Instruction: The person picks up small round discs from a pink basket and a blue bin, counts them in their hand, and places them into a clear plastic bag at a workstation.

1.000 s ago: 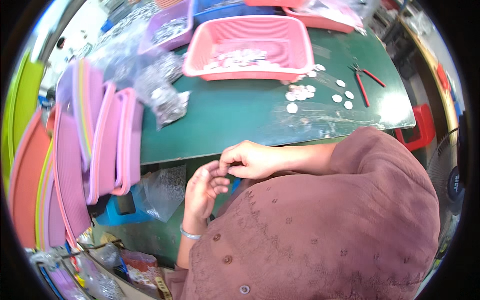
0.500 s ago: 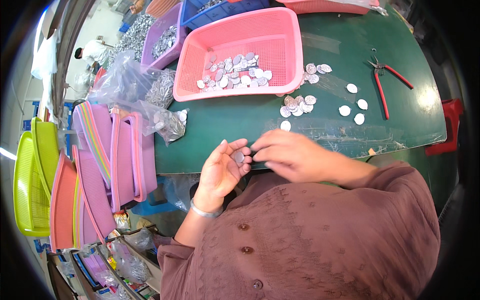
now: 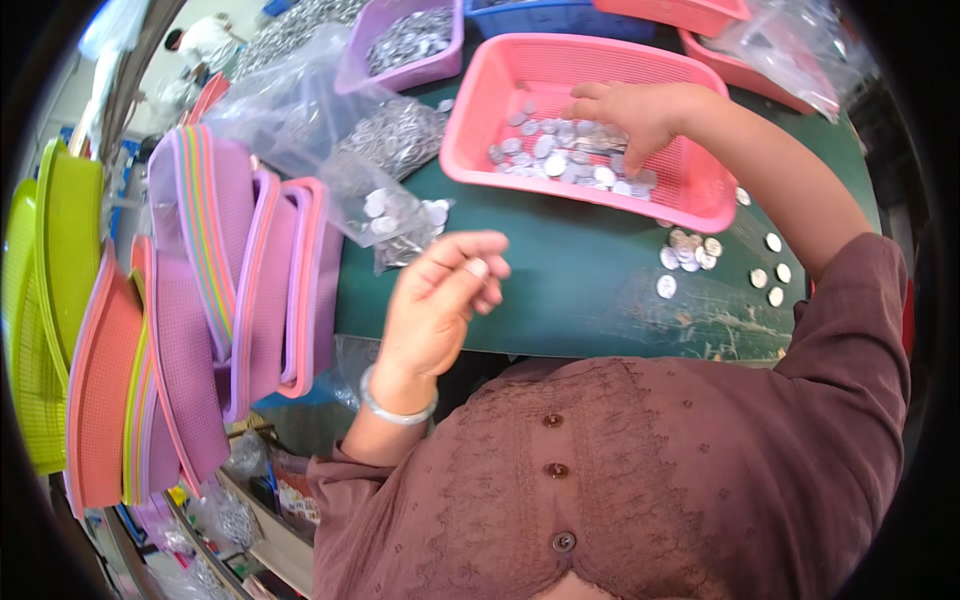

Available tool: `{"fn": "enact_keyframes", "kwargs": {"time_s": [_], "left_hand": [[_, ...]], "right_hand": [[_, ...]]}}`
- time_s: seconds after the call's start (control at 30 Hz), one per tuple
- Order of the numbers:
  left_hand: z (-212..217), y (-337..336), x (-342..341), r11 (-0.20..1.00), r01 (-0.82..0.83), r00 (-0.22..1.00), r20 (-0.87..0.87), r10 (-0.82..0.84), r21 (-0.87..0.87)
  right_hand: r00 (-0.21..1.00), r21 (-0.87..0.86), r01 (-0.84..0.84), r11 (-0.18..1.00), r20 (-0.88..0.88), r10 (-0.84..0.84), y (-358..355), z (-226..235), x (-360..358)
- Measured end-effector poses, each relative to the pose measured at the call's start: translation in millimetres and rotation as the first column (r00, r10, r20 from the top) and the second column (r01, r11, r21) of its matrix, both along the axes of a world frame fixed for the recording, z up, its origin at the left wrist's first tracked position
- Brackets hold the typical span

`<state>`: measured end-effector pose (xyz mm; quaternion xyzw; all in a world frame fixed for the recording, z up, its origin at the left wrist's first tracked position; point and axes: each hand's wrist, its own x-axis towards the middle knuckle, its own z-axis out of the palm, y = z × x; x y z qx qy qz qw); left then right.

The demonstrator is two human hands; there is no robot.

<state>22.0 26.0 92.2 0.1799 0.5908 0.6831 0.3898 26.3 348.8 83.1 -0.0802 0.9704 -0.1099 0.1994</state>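
Observation:
My left hand (image 3: 432, 305) is raised just above the near edge of the green table (image 3: 560, 300), its fingers curled in and the thumb pressed against them. Whatever it may hold is hidden in the fingers. My right hand (image 3: 640, 118) reaches into the pink basket (image 3: 590, 200), fingers and thumb apart, with nothing visible between them. Beneath it, many small silvery discs (image 3: 555, 165) lie spread over the basket floor. Outside the basket, a cluster of similar metal discs (image 3: 690, 250) rests on the table, and several single discs (image 3: 774, 275) are scattered farther right.
Clear plastic bags of metal parts (image 3: 395, 140) lie left of the basket. Nested purple baskets (image 3: 265, 300) and green baskets (image 3: 70, 270) stand at the left. A purple basket of parts (image 3: 410, 45), a blue crate (image 3: 560, 20) and another plastic bag (image 3: 790, 50) are behind.
My right hand has moved from beside my left hand up into the pink basket. My left hand, open with a disc on its palm before, has curled its fingers in. The view has shifted.

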Motion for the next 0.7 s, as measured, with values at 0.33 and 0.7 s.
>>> {"fn": "enact_keyframes", "kwargs": {"time_s": [0.33, 0.7], "left_hand": [[19.5, -18.4, -100.1, 0.786, -0.488, 0.261, -0.922, -0.285, -0.380], [18.5, 34.3, -48.5, 0.968, -0.221, 0.114, -0.989, -0.098, -0.122]], "right_hand": [[0.966, -0.032, -0.220, 0.975, 0.129, 0.223, -43.0, -17.9, -74.1], [0.881, -0.115, -0.472, 0.874, -0.090, 0.464, -48.8, -18.7, -53.5]]}}
